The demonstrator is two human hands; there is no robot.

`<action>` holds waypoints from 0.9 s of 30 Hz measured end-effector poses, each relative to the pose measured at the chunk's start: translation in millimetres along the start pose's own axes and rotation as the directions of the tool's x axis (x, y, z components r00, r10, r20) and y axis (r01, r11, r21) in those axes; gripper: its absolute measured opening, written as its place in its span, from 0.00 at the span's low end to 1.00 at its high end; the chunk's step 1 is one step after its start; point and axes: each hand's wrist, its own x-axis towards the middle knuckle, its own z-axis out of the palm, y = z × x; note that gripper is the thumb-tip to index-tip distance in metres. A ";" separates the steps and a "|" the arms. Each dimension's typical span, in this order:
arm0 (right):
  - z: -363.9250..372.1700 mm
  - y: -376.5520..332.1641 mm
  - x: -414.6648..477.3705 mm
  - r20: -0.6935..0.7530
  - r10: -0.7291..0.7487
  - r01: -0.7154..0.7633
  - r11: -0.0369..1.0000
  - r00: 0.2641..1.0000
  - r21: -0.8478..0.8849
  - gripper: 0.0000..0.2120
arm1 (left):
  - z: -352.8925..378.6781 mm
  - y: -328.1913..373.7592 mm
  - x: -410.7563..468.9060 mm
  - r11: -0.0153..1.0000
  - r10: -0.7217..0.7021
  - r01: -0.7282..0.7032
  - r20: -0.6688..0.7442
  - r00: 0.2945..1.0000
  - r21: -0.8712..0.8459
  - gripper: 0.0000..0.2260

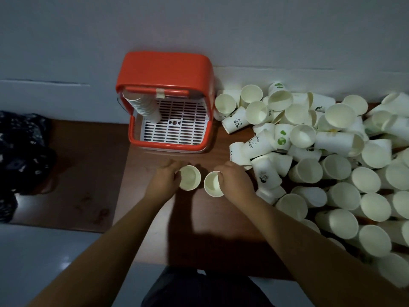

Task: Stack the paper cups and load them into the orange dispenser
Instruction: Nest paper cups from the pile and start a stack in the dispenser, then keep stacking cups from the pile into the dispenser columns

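Note:
The orange dispenser (164,72) stands at the back of the brown table, its front open over a white slotted tray (177,127). A stack of nested paper cups (146,106) hangs at its left side. My left hand (164,179) grips one upright white paper cup (190,177) in front of the dispenser. My right hand (234,180) holds a second upright cup (213,183) by its rim, a small gap from the first. A big heap of loose white cups (327,156), some printed with pandas and green dots, fills the right of the table.
The brown table (155,229) ends near my body, with its left edge beside a lower brown surface (84,165). A dark patterned cloth (20,156) lies at far left. A pale wall (199,29) runs right behind the dispenser.

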 end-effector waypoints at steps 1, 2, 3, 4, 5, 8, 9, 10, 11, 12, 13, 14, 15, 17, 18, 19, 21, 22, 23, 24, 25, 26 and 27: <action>3.6 -3.5 0.1 0.004 0.021 -0.021 1.000 1.000 0.007 0.14 | 0.3 -3.7 -3.2 1.000 -0.006 0.006 0.016 1.000 0.002 0.18; 6.3 -6.8 0.1 0.007 0.039 -0.040 0.999 0.999 0.022 0.15 | -0.1 -6.2 -5.3 1.000 -0.020 0.020 0.037 0.999 0.005 0.18; 8.0 -10.0 -0.4 0.017 0.051 -0.051 0.998 0.999 0.038 0.17 | 0.1 -9.2 -7.3 0.999 -0.043 0.043 0.069 0.997 0.003 0.20; 9.1 -12.6 -1.4 0.037 0.050 -0.052 0.998 0.998 0.043 0.23 | 0.3 -11.6 -9.3 0.997 -0.070 0.071 0.116 0.991 -0.007 0.24; 9.9 -14.6 -2.5 0.065 0.033 -0.035 0.999 0.997 0.033 0.29 | 1.3 -14.9 -11.8 0.996 -0.079 0.082 0.167 0.983 -0.016 0.30; 11.9 -18.3 -5.3 0.153 -0.035 0.043 0.998 0.988 -0.050 0.42 | 9.6 -25.1 -15.8 0.998 0.051 -0.055 0.231 0.972 0.014 0.44; 12.9 -19.1 -5.6 0.162 -0.052 0.066 0.995 0.985 -0.078 0.42 | 13.7 -28.6 -15.5 0.994 0.100 -0.109 0.223 0.970 0.028 0.44; 13.9 -20.5 -5.9 0.155 -0.067 0.083 0.992 0.986 -0.099 0.40 | 16.1 -30.1 -14.9 0.990 0.124 -0.134 0.207 0.970 0.035 0.42; 14.6 -22.8 -6.0 0.136 -0.078 0.094 0.989 0.988 -0.112 0.38 | 17.6 -30.7 -14.0 0.988 0.140 -0.148 0.186 0.973 0.034 0.40; 14.8 -26.0 -6.2 0.121 -0.081 0.095 0.989 0.989 -0.110 0.37 | 17.1 -30.8 -12.5 0.987 0.149 -0.156 0.169 0.974 0.029 0.38; 14.8 -30.0 -6.3 0.107 -0.071 0.081 0.992 0.992 -0.094 0.36 | 14.7 -30.2 -11.3 0.986 0.159 -0.164 0.155 0.975 0.020 0.37; 14.0 -34.4 -6.5 0.080 -0.049 0.054 0.997 0.996 -0.063 0.37 | 9.2 -28.9 -10.4 0.986 0.162 -0.164 0.140 0.977 0.002 0.36; 12.6 -39.0 -6.4 0.034 -0.023 0.024 1.000 0.999 -0.019 0.36 | 1.1 -28.6 -9.1 0.987 0.159 -0.157 0.113 0.981 -0.029 0.36; 6.5 -48.2 -4.4 -0.087 0.000 0.007 0.997 0.996 0.080 0.35 | -22.3 -30.8 -4.8 0.986 0.126 -0.123 0.017 0.992 -0.115 0.36; 1.9 -53.0 -2.2 -0.134 -0.003 0.019 0.993 0.991 0.121 0.34 | -36.8 -32.8 -1.6 0.982 0.107 -0.112 -0.041 0.993 -0.151 0.37; -3.2 -57.7 1.0 -0.170 -0.009 0.035 0.988 0.985 0.149 0.34 | -51.6 -35.1 2.9 0.978 0.090 -0.107 -0.102 0.991 -0.177 0.37; -11.8 -66.3 9.7 -0.257 -0.037 0.078 0.985 0.966 0.153 0.34 | -78.5 -41.6 14.9 0.970 0.033 -0.074 -0.178 0.984 -0.231 0.35; -14.2 -70.4 14.4 -0.306 -0.058 0.105 0.985 0.950 0.138 0.34 | -89.7 -43.8 22.4 0.964 -0.002 -0.048 -0.185 0.983 -0.262 0.34; -16.0 -74.4 18.7 -0.341 -0.073 0.124 0.984 0.937 0.131 0.33 | -98.5 -45.7 30.9 0.959 -0.027 -0.027 -0.183 0.983 -0.284 0.34; -17.8 -78.5 22.8 -0.352 -0.076 0.133 0.981 0.933 0.139 0.33 | -104.3 -48.2 40.5 0.957 -0.040 -0.015 -0.182 0.983 -0.289 0.34; -19.2 -82.5 26.8 -0.347 -0.069 0.132 0.978 0.935 0.160 0.34 | -108.7 -49.6 50.1 0.958 -0.043 -0.012 -0.182 0.982 -0.286 0.34; -21.5 -86.7 31.1 -0.331 -0.046 0.114 0.975 0.943 0.189 0.35 | -111.2 -50.0 59.1 0.960 -0.044 -0.009 -0.183 0.982 -0.281 0.34; -25.1 -91.0 35.6 -0.307 -0.006 0.079 0.972 0.952 0.223 0.35 | -111.6 -51.4 68.1 0.960 -0.048 -0.004 -0.179 0.983 -0.281 0.34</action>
